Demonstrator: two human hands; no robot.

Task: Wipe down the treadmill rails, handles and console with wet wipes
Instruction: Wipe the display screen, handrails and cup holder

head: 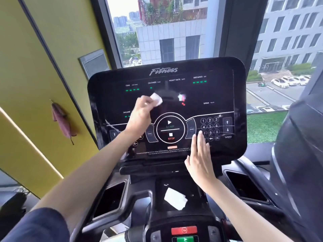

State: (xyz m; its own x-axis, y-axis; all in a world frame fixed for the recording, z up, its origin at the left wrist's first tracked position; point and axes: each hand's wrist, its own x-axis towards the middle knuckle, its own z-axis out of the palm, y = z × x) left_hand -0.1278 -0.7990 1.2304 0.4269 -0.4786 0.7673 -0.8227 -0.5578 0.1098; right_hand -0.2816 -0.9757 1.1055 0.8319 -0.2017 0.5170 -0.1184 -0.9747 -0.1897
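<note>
The black treadmill console (218, 95) fills the middle of the head view, its glossy panel showing green readouts, a START/STOP dial and a number keypad. My left hand (139, 114) is shut on a small white wet wipe (156, 99) and presses it against the upper left of the panel. My right hand (201, 158) lies flat and open against the console's lower right, fingertips on the keypad. A second white wipe (175, 198) lies crumpled on the black shelf below the console. A black handle (138, 198) curves across the bottom.
Two recessed cup holders, the left holder (110, 199) and the right holder (244, 187), flank the shelf. A red stop button (184, 230) and a green button sit at the bottom. A yellow wall (35, 67) stands left, a window (174, 28) ahead, another dark machine (300, 154) at right.
</note>
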